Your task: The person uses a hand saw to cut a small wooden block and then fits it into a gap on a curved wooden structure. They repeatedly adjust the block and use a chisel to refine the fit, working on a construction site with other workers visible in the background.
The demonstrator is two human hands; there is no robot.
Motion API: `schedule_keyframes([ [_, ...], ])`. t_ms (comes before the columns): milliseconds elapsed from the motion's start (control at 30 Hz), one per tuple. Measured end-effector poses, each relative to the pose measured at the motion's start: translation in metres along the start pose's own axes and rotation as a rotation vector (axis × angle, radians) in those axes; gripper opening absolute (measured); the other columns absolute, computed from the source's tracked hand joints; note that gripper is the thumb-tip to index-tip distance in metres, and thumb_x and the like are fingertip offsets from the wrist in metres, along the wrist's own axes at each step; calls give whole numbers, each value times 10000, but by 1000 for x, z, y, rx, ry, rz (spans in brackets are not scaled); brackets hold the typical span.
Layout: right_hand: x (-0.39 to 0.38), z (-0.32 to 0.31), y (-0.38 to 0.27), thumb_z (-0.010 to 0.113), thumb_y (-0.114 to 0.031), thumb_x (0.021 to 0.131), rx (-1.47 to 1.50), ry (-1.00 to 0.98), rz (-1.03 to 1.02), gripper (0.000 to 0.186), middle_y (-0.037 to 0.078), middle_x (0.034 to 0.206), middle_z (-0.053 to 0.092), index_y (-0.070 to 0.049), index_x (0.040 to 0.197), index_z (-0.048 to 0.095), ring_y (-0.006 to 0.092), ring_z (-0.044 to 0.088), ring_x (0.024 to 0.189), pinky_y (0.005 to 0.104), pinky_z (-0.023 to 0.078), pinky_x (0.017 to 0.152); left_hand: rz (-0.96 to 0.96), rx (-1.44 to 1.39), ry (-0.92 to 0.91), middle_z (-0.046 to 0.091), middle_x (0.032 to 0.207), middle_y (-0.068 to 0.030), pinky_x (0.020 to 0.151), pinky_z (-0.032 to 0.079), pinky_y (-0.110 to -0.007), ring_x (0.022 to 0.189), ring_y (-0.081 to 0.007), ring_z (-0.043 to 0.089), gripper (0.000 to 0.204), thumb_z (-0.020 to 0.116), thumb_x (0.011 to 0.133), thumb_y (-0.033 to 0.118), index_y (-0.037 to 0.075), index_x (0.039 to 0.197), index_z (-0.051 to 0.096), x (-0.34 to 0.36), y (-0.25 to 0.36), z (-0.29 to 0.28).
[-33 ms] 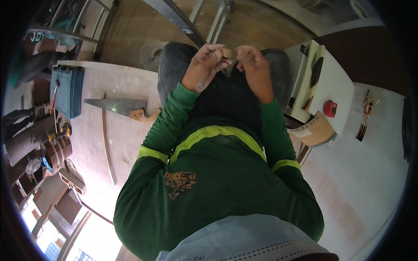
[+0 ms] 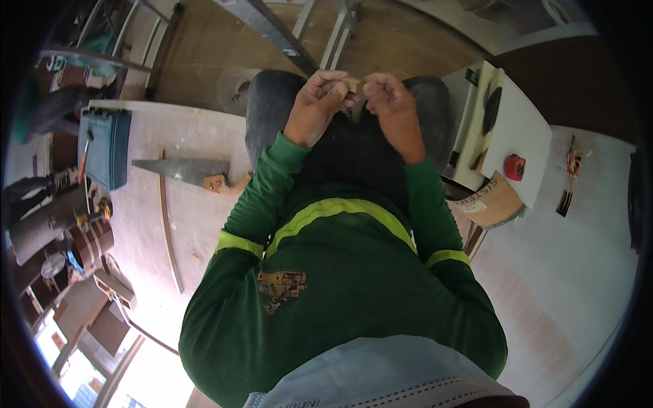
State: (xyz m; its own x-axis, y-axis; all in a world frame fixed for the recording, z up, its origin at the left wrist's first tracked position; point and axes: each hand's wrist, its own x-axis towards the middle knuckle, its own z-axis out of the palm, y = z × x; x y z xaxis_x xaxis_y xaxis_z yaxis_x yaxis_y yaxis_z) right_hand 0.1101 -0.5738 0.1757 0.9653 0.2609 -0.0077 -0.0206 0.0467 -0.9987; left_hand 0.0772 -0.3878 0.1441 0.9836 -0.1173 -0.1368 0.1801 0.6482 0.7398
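In front of my knees, a small tan block (image 2: 353,84), apparently wood, is pinched between the thumb and fingers of my left hand (image 2: 317,109). Close to the block's right end is my right hand (image 2: 394,112), its thumb and fingers drawn together. Whether those fingertips touch the block or hold something tiny cannot be made out. Beside my left forearm lies a handsaw (image 2: 194,171) with a wooden handle, its blade crossing a thin wood strip (image 2: 166,231).
A teal tool case (image 2: 105,149) with a hammer (image 2: 86,156) stands at left, near a yellow drill (image 2: 95,213). On the right are a red tape measure (image 2: 515,167), a brown paper sack (image 2: 491,202) and a coiled cord (image 2: 575,163). Metal legs (image 2: 269,27) rise ahead.
My right hand has shifted slightly left, bringing its fingertips closer to the small block. My left hand keeps its pinch and has barely moved.
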Motion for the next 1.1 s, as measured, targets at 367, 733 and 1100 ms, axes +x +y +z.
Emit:
schedule_keyframes([
  [367,-30,-14,-2,690,-198,1013,214,0,82,235,30,971,693,-35,1175,640,86,619,755,241,527,678,345,871,-151,716,1144,-128,900,569,-310,1001,-177,709,364,752,924,33,-17,1266,635,-6,10,29],
  [733,97,-90,33,640,-283,1044,347,271,131,263,26,974,649,-49,1162,620,100,624,788,257,521,709,555,1909,-284,714,1181,-127,1097,409,-503,1269,-387,580,434,757,905,394,65,1180,697,78,-11,13],
  [1100,163,-31,134,610,-263,1031,-74,290,395,268,140,897,640,-18,1134,572,253,629,780,393,516,724,-34,1743,-275,706,1060,-116,1036,438,-473,1128,-340,621,271,796,831,254,75,1020,721,173,-15,24],
])
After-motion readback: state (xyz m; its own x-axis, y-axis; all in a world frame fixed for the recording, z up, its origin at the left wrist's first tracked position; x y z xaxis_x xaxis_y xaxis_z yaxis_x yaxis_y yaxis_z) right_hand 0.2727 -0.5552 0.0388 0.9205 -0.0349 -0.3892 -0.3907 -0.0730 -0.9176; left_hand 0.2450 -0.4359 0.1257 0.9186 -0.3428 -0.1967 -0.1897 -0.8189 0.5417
